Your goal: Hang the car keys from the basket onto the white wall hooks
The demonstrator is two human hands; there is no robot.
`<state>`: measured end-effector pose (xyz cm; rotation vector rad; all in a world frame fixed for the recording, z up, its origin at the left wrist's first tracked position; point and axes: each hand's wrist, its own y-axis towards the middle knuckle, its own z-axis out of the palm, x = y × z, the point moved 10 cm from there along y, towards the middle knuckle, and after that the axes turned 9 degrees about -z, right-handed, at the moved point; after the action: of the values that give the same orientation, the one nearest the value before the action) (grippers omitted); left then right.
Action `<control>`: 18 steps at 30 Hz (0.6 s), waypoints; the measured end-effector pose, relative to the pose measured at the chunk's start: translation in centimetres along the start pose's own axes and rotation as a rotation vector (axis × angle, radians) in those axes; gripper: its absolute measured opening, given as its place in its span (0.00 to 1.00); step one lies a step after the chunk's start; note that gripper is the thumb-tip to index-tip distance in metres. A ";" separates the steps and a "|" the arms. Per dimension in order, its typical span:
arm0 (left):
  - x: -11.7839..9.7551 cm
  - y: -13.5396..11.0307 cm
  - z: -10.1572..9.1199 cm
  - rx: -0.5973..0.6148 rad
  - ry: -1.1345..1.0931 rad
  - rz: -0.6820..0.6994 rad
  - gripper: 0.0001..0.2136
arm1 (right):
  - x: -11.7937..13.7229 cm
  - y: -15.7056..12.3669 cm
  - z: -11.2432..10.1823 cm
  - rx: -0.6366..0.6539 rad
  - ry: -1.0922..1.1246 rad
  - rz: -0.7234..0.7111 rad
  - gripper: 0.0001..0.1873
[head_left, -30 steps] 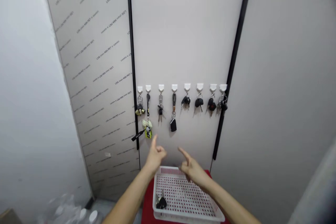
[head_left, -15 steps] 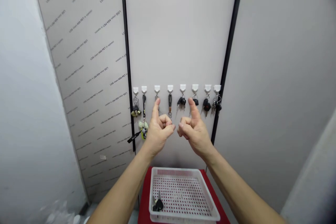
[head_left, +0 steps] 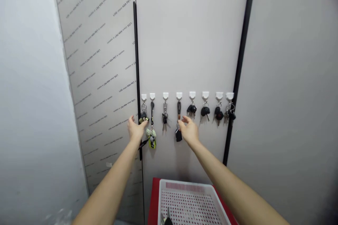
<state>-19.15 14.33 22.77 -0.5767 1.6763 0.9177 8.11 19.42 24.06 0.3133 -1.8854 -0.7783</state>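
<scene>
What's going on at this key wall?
A person reaches up with both bare hands to a row of white wall hooks hung with keys. The left hand is at the keys on the first hook; the right hand is beside a black key fob. Below, a white basket on a red stand holds a key.

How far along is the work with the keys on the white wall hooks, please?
Done: one black-headed key lies in the white perforated plastic basket. In hand: nothing visibly gripped; the left hand is at the leftmost key bunch, the right hand beside a black key fob. Left: all eight white plastic hooks carry keys.
</scene>
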 end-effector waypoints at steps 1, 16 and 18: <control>-0.4 0.1 0.5 0.006 0.074 0.035 0.30 | -0.1 0.3 0.3 -0.002 -0.027 -0.005 0.21; -1.9 -0.5 3.7 -0.016 0.434 0.164 0.22 | 3.5 1.4 0.2 -0.061 -0.094 -0.189 0.14; -2.3 0.0 3.6 0.008 0.432 0.190 0.19 | 5.0 1.6 -0.4 -0.069 -0.078 -0.226 0.14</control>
<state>-16.43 17.06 24.55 -0.6508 2.1514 0.9678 6.47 17.87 28.78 0.4635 -1.9121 -1.0179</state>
